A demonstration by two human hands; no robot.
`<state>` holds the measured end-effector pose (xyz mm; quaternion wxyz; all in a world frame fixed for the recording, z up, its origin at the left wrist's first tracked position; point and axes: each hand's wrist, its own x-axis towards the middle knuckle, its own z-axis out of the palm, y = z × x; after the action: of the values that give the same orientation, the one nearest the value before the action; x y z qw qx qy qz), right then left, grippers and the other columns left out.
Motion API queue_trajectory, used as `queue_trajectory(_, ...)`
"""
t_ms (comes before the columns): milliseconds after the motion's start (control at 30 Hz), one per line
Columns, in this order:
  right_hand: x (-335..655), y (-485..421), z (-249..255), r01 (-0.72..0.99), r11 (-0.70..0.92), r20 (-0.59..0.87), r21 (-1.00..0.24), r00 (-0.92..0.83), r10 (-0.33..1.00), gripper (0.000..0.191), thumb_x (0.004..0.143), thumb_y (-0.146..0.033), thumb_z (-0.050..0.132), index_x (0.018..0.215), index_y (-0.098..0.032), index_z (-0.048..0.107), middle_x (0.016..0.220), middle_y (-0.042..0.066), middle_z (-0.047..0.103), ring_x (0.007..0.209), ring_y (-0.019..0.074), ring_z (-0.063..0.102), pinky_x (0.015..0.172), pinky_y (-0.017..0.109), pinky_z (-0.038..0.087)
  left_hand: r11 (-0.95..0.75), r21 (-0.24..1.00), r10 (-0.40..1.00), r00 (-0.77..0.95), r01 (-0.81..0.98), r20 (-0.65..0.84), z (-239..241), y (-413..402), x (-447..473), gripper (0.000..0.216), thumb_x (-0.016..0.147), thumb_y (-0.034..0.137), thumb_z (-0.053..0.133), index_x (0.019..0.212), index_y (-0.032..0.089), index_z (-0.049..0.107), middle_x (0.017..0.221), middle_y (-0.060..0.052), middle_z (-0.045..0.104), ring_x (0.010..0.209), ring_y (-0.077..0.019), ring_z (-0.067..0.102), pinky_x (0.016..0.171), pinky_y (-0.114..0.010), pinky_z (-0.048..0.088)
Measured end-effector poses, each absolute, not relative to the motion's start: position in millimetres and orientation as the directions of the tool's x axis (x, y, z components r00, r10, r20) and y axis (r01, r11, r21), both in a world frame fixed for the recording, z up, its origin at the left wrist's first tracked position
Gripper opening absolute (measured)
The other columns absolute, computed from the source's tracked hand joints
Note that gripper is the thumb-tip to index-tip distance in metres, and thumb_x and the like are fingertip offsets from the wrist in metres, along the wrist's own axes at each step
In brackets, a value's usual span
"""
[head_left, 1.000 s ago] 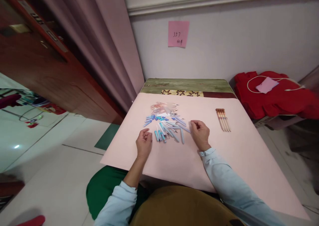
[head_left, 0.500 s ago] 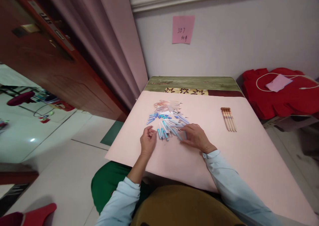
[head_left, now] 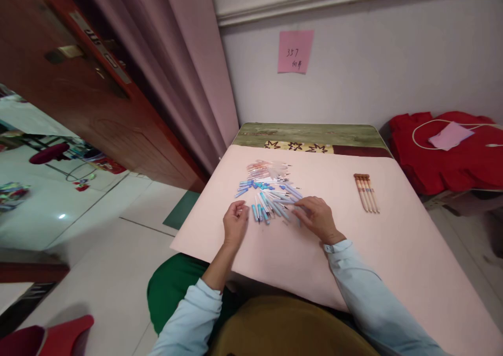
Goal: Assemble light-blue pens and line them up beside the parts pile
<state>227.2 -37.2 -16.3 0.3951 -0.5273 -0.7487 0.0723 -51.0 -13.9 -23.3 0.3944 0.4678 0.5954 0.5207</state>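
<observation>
Loose pen parts lie in a pile on the pale pink table cover (head_left: 283, 251). Light-blue pen pieces (head_left: 262, 209) are nearest to me, bluish-purple pen barrels (head_left: 291, 191) and blue caps (head_left: 245, 187) are behind them, and pinkish clear pieces (head_left: 261, 168) lie farthest off. At the pile's left edge rests my left hand (head_left: 236, 224), its fingers curled in; whether they hold anything is hidden. My right hand (head_left: 317, 219) is at the right edge of the pile, thumb and fingers closed around a translucent bluish pen barrel (head_left: 299, 222), which looks blurred.
Several beige pens with brown tops (head_left: 367, 193) lie side by side at the right of the table. A pink note (head_left: 295, 52) is stuck on the wall. Red cloth (head_left: 463, 157) with a white cable is beyond the right edge. A wooden door (head_left: 129, 115) stands at left.
The whole view has shifted slightly right and down. My right hand has drawn a little to the right with the bluish barrel; my left hand stays by the pile.
</observation>
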Motion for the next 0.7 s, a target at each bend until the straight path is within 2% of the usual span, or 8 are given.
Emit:
queue_trajectory(100,226.3,-37.8,-15.8,0.76,0.287,0.494,-0.583,0.051,0.868,0.024,0.091,-0.041,0.057,0.085,-0.024,0.071,0.086,0.004,0.072,0.082,0.02,0.063,0.079,0.033,0.043,0.089,0.991,0.953,-0.297,0.099,-0.056,-16.6,-5.6,-55.3,0.035,0.071,0.039,0.068,0.097,0.016,0.064,0.08,-0.002,0.061,0.054,-0.0091,0.05,0.049,-0.023,0.04)
queue_trajectory(167,226.2,-38.1,-15.3,0.755,0.186,0.461,-0.629,0.17,0.871,0.027,0.092,-0.041,0.055,0.08,-0.023,0.072,0.083,0.004,0.072,0.079,0.0195,0.062,0.075,0.031,0.042,0.09,0.983,0.946,-0.322,0.158,-0.035,-11.1,3.8,-61.4,0.03,0.071,0.036,0.068,0.093,0.016,0.066,0.075,-0.002,0.06,0.056,-0.0111,0.052,0.053,-0.025,0.042)
queue_trajectory(267,226.9,-37.9,-14.9,0.719,0.078,0.397,-0.691,0.286,0.872,0.031,0.091,-0.044,0.053,0.08,-0.023,0.073,0.083,0.005,0.072,0.076,0.0194,0.062,0.069,0.029,0.042,0.022,0.916,0.927,-0.352,0.401,0.132,-3.5,24.0,-72.4,0.019,0.072,0.029,0.066,0.088,0.018,0.069,0.075,-0.003,0.06,0.065,-0.015,0.054,0.066,-0.03,0.046)
queue_trajectory(333,227.2,-37.2,-15.3,0.701,0.037,0.363,-0.712,0.323,0.874,0.033,0.09,-0.046,0.053,0.081,-0.022,0.073,0.084,0.005,0.072,0.073,0.0191,0.062,0.067,0.029,0.042,-0.008,0.799,0.917,-0.314,0.602,0.245,0.2,39.8,-78.4,0.018,0.072,0.024,0.066,0.088,0.02,0.069,0.088,-0.006,0.062,0.073,-0.0174,0.056,0.076,-0.033,0.045)
queue_trajectory(400,227.3,-36.2,-15.9,0.692,0.019,0.351,-0.722,0.342,0.872,0.034,0.089,-0.048,0.053,0.08,-0.023,0.073,0.083,0.005,0.073,0.072,0.0187,0.062,0.066,0.028,0.042,0.074,0.673,0.941,-0.275,0.736,0.198,2.2,54.5,-81.9,0.025,0.066,0.019,0.069,0.092,0.02,0.068,0.098,-0.009,0.062,0.083,-0.0216,0.058,0.078,-0.035,0.044)
queue_trajectory(500,227.3,-35.0,-16.8,0.683,0.02,0.359,-0.73,0.358,0.862,0.034,0.089,-0.048,0.053,0.077,-0.022,0.073,0.082,0.005,0.073,0.07,0.0185,0.062,0.065,0.028,0.042,0.222,0.542,0.958,-0.285,0.81,0.033,2.1,69.1,-82.9,0.043,0.057,0.012,0.073,0.099,0.016,0.065,0.106,-0.015,0.059,0.092,-0.0279,0.06,0.077,-0.036,0.042)
queue_trajectory(700,227.2,-33.6,-17.5,0.68,0.005,0.351,-0.734,0.372,0.859,0.038,0.089,-0.051,0.053,0.076,-0.022,0.073,0.08,0.005,0.073,0.068,0.018,0.061,0.064,0.028,0.041,0.192,0.524,0.973,-0.232,0.83,0.011,-0.6,74.3,-74.1,0.049,0.06,0.003,0.067,0.108,0.012,0.062,0.108,-0.015,0.059,0.094,-0.0251,0.061,0.085,-0.033,0.043)
